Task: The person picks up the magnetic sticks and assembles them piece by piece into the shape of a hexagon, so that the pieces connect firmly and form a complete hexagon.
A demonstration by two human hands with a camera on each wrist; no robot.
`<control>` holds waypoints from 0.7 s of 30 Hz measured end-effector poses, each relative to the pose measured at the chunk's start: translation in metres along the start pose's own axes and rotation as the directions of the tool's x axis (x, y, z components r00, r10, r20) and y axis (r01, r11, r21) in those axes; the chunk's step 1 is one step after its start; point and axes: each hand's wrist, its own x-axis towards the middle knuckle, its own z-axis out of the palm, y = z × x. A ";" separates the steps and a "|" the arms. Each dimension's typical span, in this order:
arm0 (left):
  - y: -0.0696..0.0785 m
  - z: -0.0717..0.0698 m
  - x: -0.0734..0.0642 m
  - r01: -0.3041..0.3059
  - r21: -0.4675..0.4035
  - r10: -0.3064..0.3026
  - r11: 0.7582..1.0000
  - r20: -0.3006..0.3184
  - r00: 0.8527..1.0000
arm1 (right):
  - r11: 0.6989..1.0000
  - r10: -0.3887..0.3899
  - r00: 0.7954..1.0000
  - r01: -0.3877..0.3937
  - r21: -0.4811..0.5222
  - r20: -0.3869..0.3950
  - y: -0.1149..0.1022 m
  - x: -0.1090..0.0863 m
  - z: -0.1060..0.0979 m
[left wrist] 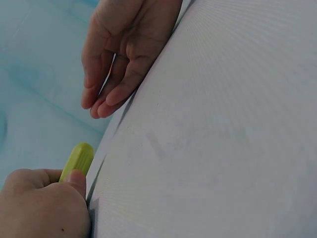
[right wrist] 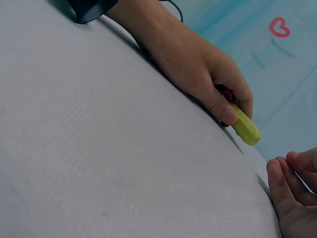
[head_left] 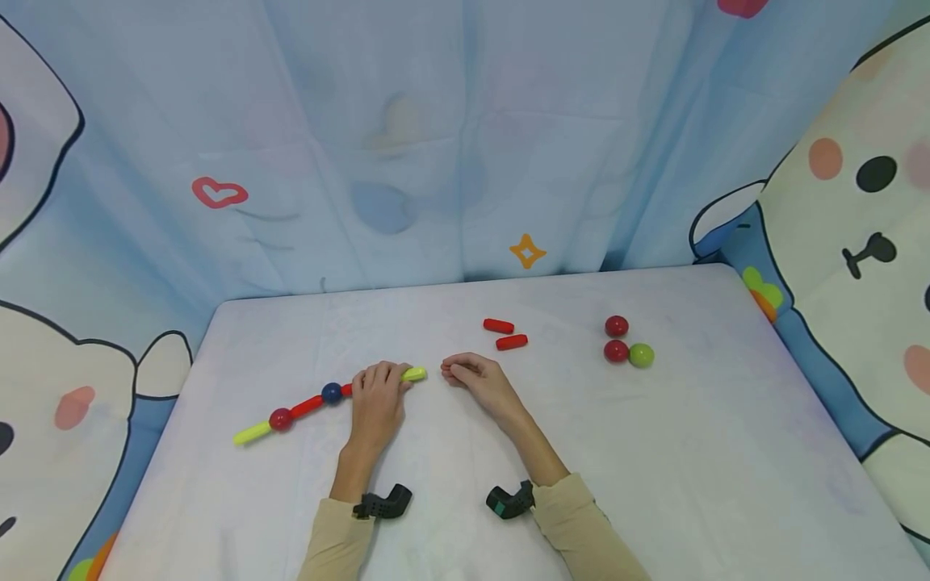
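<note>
A chain of sticks and balls slants across the left half of the table. From its left end come a yellow-green stick (head_left: 252, 433), a red ball (head_left: 281, 420), a red stick (head_left: 307, 406), a blue ball (head_left: 331, 393) and another red stick (head_left: 347, 390). My left hand (head_left: 378, 403) covers the part beyond and pinches the yellow-green end stick (right wrist: 246, 130) between thumb and fingers. Behind that thumb, a dark red ball (right wrist: 226, 94) shows partly in the right wrist view. My right hand (head_left: 483, 387) is just right of the stick's tip, fingers loosely bent, nothing visible in them.
Two loose red sticks (head_left: 512, 342) lie beyond my right hand. Farther right, two red balls (head_left: 616, 351) and a green ball (head_left: 642, 355) sit close together. A patterned blue curtain (head_left: 436, 186) hangs along the back edge of the white table (head_left: 690, 452).
</note>
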 end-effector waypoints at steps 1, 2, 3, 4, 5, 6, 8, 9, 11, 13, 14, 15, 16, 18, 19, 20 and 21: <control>0.000 0.000 0.000 -0.001 0.005 0.001 1.000 0.001 1.000 | 1.000 -0.002 1.000 0.002 -0.013 -0.002 0.000 0.000 0.000; 0.000 0.000 0.000 0.000 0.010 0.000 1.000 0.007 1.000 | 1.000 -0.008 1.000 0.008 -0.029 -0.004 -0.001 -0.001 0.000; 0.000 0.001 0.000 -0.001 0.014 0.001 1.000 0.009 1.000 | 0.999 -0.013 1.000 0.013 -0.050 -0.008 -0.002 -0.002 0.000; 0.000 0.001 0.000 -0.003 0.018 0.003 1.000 0.008 1.000 | 0.997 -0.018 1.000 0.017 -0.073 -0.012 -0.002 -0.002 -0.001; -0.001 0.001 0.000 -0.004 0.020 0.004 1.000 0.006 1.000 | 0.995 -0.025 1.000 0.023 -0.098 -0.015 -0.003 -0.003 -0.001; -0.001 0.001 0.000 -0.005 0.022 0.005 1.000 0.003 1.000 | 0.992 -0.033 0.999 0.031 -0.124 -0.018 -0.003 -0.003 -0.002; 0.000 0.002 0.000 -0.006 0.020 0.006 1.000 -0.001 1.000 | 0.987 -0.045 0.999 0.041 -0.158 -0.026 -0.004 -0.003 -0.004; 0.000 0.002 0.000 -0.008 0.019 0.008 1.000 -0.005 1.000 | 0.985 -0.049 0.998 0.043 -0.168 -0.029 -0.003 -0.003 -0.005; 0.000 0.002 0.000 -0.010 0.010 0.010 1.000 -0.010 1.000 | 0.983 -0.058 0.998 0.052 -0.175 -0.027 -0.003 -0.003 -0.008; 0.000 0.003 0.000 -0.011 -0.003 0.011 1.000 -0.013 1.000 | 0.981 -0.068 0.998 0.064 -0.183 -0.017 -0.004 -0.003 -0.011; 0.000 0.003 0.000 -0.011 -0.011 0.011 1.000 -0.015 1.000 | 0.977 -0.074 0.997 0.070 -0.201 -0.012 -0.004 -0.003 -0.013; 0.000 0.003 0.000 -0.011 -0.016 0.010 1.000 -0.016 1.000 | 0.972 -0.085 0.996 0.082 -0.221 -0.005 -0.005 -0.004 -0.015; 0.000 0.003 0.000 -0.011 -0.021 0.010 1.000 -0.018 1.000 | 0.965 -0.095 0.996 0.092 -0.247 0.000 -0.006 -0.005 -0.018; -0.001 0.002 -0.001 -0.013 -0.031 0.012 0.999 -0.023 1.000 | 0.946 -0.125 0.992 0.121 -0.301 0.007 -0.009 -0.007 -0.025; -0.001 0.002 -0.001 -0.015 -0.034 0.014 0.999 -0.024 1.000 | 0.933 -0.150 0.989 0.143 -0.330 0.004 -0.011 -0.008 -0.029; 0.000 0.002 -0.001 -0.017 -0.038 0.016 0.999 -0.025 1.000 | 0.924 -0.168 0.986 0.157 -0.347 0.001 -0.013 -0.009 -0.034; 0.000 0.002 -0.001 -0.018 -0.040 0.017 0.999 -0.022 1.000 | 0.917 -0.185 0.983 0.171 -0.361 -0.005 -0.016 -0.011 -0.039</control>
